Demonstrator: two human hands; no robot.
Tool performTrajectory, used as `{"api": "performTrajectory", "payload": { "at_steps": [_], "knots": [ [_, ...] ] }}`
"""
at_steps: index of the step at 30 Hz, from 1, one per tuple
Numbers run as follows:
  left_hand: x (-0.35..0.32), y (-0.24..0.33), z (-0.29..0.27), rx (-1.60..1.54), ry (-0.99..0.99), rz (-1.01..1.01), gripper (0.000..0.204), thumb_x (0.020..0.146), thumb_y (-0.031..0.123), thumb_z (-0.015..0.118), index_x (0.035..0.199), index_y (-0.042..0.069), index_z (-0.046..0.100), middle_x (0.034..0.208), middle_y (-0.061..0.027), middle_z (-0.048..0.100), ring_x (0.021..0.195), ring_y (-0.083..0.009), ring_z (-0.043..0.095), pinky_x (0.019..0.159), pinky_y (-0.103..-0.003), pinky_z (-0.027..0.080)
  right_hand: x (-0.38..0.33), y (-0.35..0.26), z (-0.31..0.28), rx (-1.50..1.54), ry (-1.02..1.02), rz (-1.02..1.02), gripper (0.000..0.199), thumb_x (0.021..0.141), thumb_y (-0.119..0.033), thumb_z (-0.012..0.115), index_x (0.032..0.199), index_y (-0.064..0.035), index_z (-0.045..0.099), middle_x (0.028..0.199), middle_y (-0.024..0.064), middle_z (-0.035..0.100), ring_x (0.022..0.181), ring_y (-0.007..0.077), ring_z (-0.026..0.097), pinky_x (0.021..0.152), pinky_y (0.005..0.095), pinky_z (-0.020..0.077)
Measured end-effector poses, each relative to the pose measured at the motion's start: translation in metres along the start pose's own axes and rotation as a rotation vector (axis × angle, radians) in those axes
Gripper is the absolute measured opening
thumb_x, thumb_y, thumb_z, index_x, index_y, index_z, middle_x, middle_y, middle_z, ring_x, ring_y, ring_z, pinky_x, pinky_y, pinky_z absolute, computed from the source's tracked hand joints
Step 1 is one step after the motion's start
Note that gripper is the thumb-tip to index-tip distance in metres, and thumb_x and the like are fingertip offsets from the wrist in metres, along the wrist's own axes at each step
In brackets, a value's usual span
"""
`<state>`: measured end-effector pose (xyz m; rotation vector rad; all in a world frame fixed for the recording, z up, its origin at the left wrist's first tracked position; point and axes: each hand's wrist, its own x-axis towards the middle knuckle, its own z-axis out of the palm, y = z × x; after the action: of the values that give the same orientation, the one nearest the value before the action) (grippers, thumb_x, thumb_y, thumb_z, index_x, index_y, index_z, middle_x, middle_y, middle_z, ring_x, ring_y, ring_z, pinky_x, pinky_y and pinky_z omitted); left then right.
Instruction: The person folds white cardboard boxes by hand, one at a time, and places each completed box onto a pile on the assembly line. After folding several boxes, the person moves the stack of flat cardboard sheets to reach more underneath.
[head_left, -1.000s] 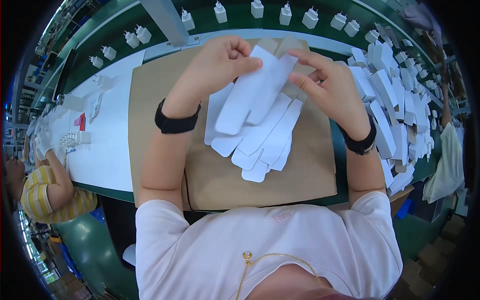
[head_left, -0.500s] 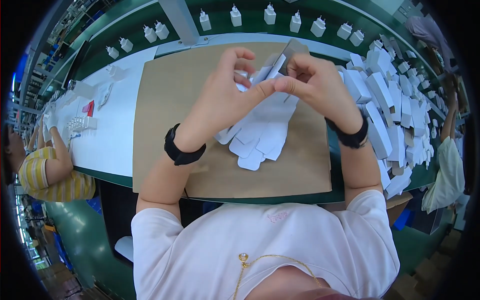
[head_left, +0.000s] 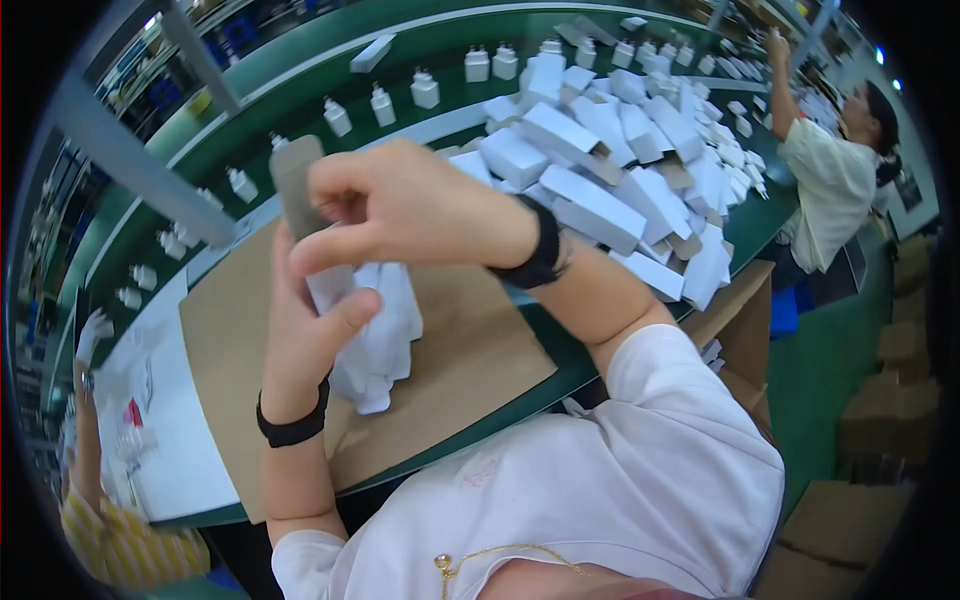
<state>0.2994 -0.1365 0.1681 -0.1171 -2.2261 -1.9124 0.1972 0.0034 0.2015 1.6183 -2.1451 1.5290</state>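
- Far left of the brown cardboard mat [head_left: 470, 360], at the picture's edge, a co-worker's arm in a yellow striped sleeve [head_left: 120, 545] reaches over the white part of the counter [head_left: 190, 450], where a few small items lie, too small to tell apart.
- The mat itself covers the counter in front of the person, likely as a clean work surface for the folding.
- Over the mat's left half, the left hand [head_left: 310, 320] is raised with a black wristband below it; its thumb and fingers clamp the lower part of a flat carton blank [head_left: 300, 190], grey-brown on the side that shows, held upright so its top flap stands free.
- On the mat just behind that hand lies a small stack of white unfolded carton blanks [head_left: 385, 340], close by for easy picking.
- Above the mat's middle, the right hand [head_left: 410, 205], also with a black wristband, is curled over the blank's upper part, forefinger pressing along it as if to bend a crease; I cannot tell exactly how the fingertips grip.
- Right of the mat, a heap of finished white cartons [head_left: 610, 170] is piled on the counter.
- Beyond the mat, white charger plugs [head_left: 425, 90] stand in a row along the green conveyor belt [head_left: 300, 80].
- Far right of the mat, another worker in a pale shirt [head_left: 825, 185] reaches up.
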Motion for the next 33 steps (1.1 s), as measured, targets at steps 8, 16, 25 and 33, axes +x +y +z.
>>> {"api": "performTrajectory", "payload": {
  "at_steps": [8,16,25,33],
  "knots": [
    [0.031,-0.013,0.016,-0.141,0.151,0.235,0.094,0.072,0.039,0.074,0.137,0.010,0.012,0.115,-0.0102,0.046,0.103,-0.0191,0.050,0.082,-0.030,0.045,-0.004,0.027,0.002,0.541,0.307,0.083,0.029,0.073,-0.022,0.073,0.085,-0.0056,0.053,0.068,0.0003,0.050,0.059,0.0075,0.048,0.052,0.0215,0.0391],
    [0.031,-0.035,-0.011,-0.380,-0.008,0.094,0.051,0.089,0.027,0.055,0.126,0.013,0.023,0.105,-0.0099,0.050,0.084,-0.0142,0.056,0.065,-0.027,0.048,0.006,0.064,0.039,0.858,0.134,0.271,0.021,0.088,-0.023,0.059,0.089,-0.0019,0.057,0.081,-0.0002,0.055,0.071,0.0048,0.050,0.062,0.0191,0.0407],
    [0.036,-0.032,-0.035,-0.352,-0.102,0.063,0.065,0.087,0.025,0.057,0.129,0.009,0.010,0.101,-0.0138,0.054,0.086,-0.0160,0.056,0.071,-0.027,0.048,0.009,0.048,0.025,0.500,0.144,-0.017,0.030,0.086,-0.016,0.059,0.109,0.0032,0.060,0.103,0.0122,0.063,0.094,0.0160,0.058,0.084,0.0271,0.0445],
    [0.033,-0.029,-0.043,-0.012,-0.162,0.151,0.081,0.079,0.033,0.067,0.129,0.006,0.008,0.102,-0.0175,0.054,0.094,-0.0189,0.054,0.081,-0.030,0.045,0.013,0.043,0.010,0.623,-0.002,0.260,0.028,0.080,-0.006,0.057,0.106,0.0013,0.063,0.092,0.0081,0.065,0.076,0.0082,0.055,0.068,0.0216,0.0436]
  ]
}}
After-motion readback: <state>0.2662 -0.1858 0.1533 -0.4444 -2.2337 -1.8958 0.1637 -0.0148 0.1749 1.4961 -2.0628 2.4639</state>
